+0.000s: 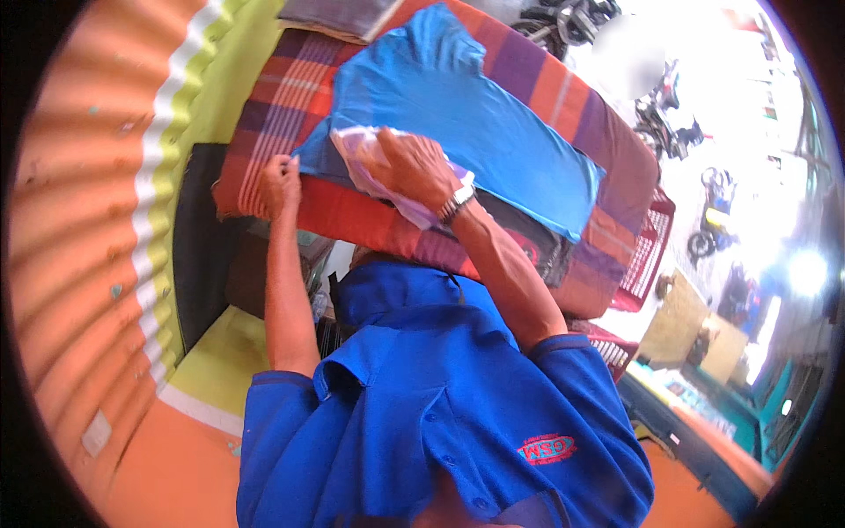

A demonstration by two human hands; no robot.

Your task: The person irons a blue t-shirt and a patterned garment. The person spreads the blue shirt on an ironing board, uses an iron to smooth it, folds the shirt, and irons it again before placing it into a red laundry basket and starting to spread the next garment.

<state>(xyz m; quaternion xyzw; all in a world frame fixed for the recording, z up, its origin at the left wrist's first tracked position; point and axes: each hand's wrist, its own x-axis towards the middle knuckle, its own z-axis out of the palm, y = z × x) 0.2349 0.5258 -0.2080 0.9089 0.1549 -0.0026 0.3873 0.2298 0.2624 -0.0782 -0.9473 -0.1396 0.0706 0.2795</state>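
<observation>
A blue T-shirt (422, 112) lies spread over a plaid cloth (554, 86) that covers a table. My left hand (282, 185) pinches the edge of the shirt's near sleeve between thumb and fingers. Over the shirt's near side, my right hand (416, 168) is on a crumpled white-and-lilac cloth (350, 152), its palm down and its fingertips partly hidden. The cloth is bunched around that hand. A dark printed fabric (528, 241) shows from beneath the shirt's near edge.
A folded grey cloth (343, 16) lies at the table's far left. Red plastic baskets (650, 244) stand by its right end. Orange corrugated wall (86, 198) rises on the left. Motorcycles (667, 112) are parked outside. A dark panel (204, 244) stands against the wall.
</observation>
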